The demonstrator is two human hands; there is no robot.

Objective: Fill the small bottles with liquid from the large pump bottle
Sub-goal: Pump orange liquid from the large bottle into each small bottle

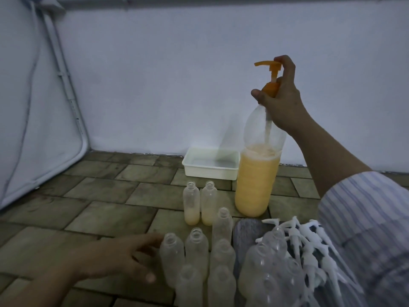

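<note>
The large pump bottle [257,180] stands upright on the tiled floor [106,196], filled past halfway with orange liquid. The right hand [280,96] curls around its orange collar and neck, one finger hooked over the orange pump head [267,64], whose spout points away from the hand. Just behind the bottle, against the pale wall [177,74], sits a white tray [210,166]. Just in front of the bottle and to the left side stand two small bottles [200,203], uncapped, each with a little orange liquid at the bottom. Nearer the person than these is a cluster of empty small bottles [199,258], also uncapped. The left hand [115,260] hovers with fingers relaxed and spread, fingertips near the leftmost empty bottle; contact cannot be told. In front of the pump bottle on the right side, white pump caps [305,240] lie heaped on cloth beside a striped sleeve [365,218].
</note>
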